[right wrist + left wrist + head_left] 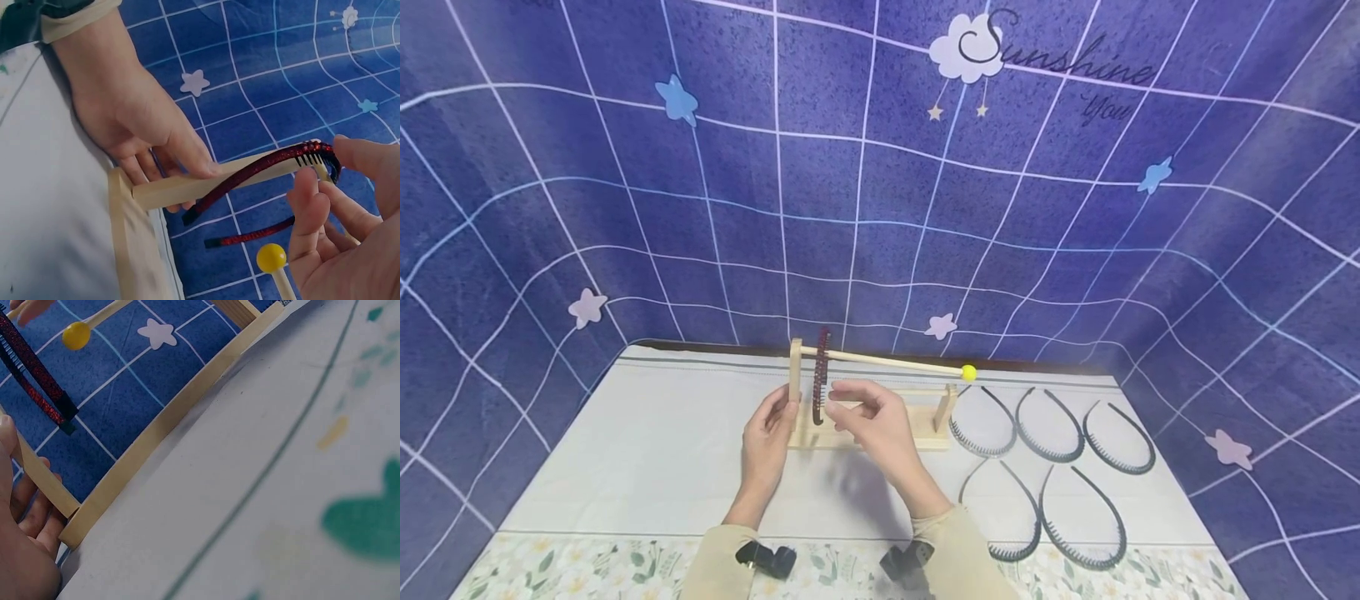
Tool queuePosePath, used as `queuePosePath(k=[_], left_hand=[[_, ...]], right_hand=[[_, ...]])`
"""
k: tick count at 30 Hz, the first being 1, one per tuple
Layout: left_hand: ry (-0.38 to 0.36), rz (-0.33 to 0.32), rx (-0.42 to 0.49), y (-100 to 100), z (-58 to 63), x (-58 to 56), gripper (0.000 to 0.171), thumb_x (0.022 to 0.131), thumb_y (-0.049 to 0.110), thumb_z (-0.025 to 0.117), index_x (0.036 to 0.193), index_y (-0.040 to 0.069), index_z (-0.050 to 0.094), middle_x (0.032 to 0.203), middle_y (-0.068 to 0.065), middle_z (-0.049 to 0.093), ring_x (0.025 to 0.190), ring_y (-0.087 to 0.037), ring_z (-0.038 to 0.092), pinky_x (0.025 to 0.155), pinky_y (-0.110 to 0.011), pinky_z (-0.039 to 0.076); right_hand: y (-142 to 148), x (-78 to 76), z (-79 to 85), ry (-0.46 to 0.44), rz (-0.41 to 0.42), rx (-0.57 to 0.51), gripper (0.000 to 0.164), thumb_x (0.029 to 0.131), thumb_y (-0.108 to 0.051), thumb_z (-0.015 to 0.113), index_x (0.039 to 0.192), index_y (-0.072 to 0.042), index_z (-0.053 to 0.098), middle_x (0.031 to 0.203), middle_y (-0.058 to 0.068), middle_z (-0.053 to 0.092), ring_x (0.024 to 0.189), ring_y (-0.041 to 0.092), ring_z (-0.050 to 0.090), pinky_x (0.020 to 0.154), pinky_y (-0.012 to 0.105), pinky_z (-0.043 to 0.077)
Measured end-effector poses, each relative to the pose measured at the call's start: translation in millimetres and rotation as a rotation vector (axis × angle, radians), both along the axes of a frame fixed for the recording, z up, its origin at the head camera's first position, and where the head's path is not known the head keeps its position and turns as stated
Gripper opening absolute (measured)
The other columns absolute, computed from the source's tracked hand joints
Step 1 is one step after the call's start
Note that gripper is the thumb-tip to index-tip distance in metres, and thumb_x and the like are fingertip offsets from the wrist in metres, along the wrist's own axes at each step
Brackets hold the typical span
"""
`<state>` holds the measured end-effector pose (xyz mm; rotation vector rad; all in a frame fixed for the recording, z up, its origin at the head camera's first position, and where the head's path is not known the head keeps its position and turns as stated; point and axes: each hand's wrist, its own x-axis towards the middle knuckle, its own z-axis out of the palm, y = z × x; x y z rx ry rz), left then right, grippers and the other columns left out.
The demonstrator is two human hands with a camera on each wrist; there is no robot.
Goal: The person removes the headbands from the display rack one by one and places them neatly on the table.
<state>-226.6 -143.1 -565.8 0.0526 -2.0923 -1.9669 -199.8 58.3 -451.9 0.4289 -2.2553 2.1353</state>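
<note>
A dark red glittery headband [822, 375] with black comb teeth and dark ends hangs on the upper rod [887, 360] of a light wooden stand. The rod carries a yellow ball [969, 372] at its right end. My left hand [770, 433] grips the stand's left post [795, 375], with the thumb in front and the fingers behind. Beside the headband is my right hand [876, 417], its thumb and forefinger spread around the toothed part. In the right wrist view the fingertips [306, 178] lie close to the teeth; firm contact is hard to tell.
Several dark toothed headbands [1082, 517] lie at the right on the white cloth [662, 450]. The stand's shorter right post [945, 408] rises from its base [932, 442]. Behind the table hangs a blue curtain [880, 192] with grid lines and stars.
</note>
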Motion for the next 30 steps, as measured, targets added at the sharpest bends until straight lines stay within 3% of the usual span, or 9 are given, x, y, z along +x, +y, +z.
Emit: queuePosePath(k=[6,13,15,18,23,26,30], left_hand=[[-0.004,0.003,-0.002,0,-0.2,-0.3,0.054,0.116,0.043,0.062,0.160,0.012,0.056,0.152,-0.013,0.066,0.142,-0.026,0.061,0.114,-0.010,0.050],[0.000,0.008,0.011,-2,-1.6,0.8,0.054,0.115,0.042,0.063,0.160,0.013,0.057,0.154,-0.013,0.064,0.141,-0.021,0.061,0.115,-0.009,0.049],[-0.003,0.008,0.016,-2,-1.8,1.4,0.053,0.115,0.041,0.064,0.160,0.013,0.057,0.155,-0.012,0.064,0.139,-0.016,0.061,0.115,-0.009,0.049],[-0.004,0.005,0.025,-2,-1.8,2.0,0.053,0.115,0.040,0.065,0.159,0.013,0.058,0.154,-0.012,0.065,0.136,-0.013,0.062,0.115,-0.010,0.049],[0.002,-0.006,0.026,-2,-0.9,1.9,0.054,0.115,0.042,0.065,0.160,0.012,0.057,0.153,-0.012,0.065,0.141,-0.020,0.062,0.115,-0.010,0.050],[-0.002,-0.008,0.019,-2,-0.6,1.8,0.055,0.114,0.044,0.064,0.160,0.013,0.057,0.153,-0.012,0.065,0.141,-0.019,0.061,0.114,-0.009,0.050],[0.001,-0.004,0.030,-1,-0.8,1.1,0.054,0.115,0.041,0.064,0.160,0.012,0.057,0.152,-0.012,0.066,0.133,-0.007,0.063,0.114,-0.010,0.050]], right_hand=[[-10,-7.1,0.4,0.002,0.008,-0.037,0.037,0.099,-0.014,0.083,0.132,0.000,0.076,0.121,0.021,0.080,0.074,0.010,0.074,0.053,0.015,0.053],[-22,-9.1,3.7,0.042,-0.010,-0.047,0.035,0.099,-0.014,0.084,0.129,0.002,0.077,0.113,0.022,0.081,0.082,0.045,0.078,0.057,0.016,0.057],[-25,-9.0,3.6,0.050,-0.030,-0.037,0.034,0.098,-0.014,0.085,0.126,0.002,0.078,0.109,0.020,0.081,0.081,0.048,0.077,0.055,0.015,0.054],[-27,-9.5,2.2,0.042,-0.055,-0.028,0.032,0.096,-0.012,0.087,0.124,0.002,0.078,0.103,0.016,0.080,0.076,0.036,0.078,0.054,0.015,0.053],[-27,-10.7,0.9,0.034,-0.057,-0.053,0.027,0.095,-0.007,0.086,0.118,0.005,0.078,0.096,0.013,0.078,0.071,0.010,0.073,0.059,0.015,0.058],[-27,-11.0,1.8,0.034,-0.056,-0.064,0.023,0.096,-0.004,0.085,0.114,0.006,0.077,0.095,0.014,0.078,0.071,0.006,0.070,0.061,0.015,0.058],[-25,-10.4,4.2,0.034,-0.064,-0.060,0.019,0.097,-0.003,0.084,0.111,0.007,0.077,0.096,0.019,0.078,0.072,0.007,0.069,0.061,0.014,0.057]])
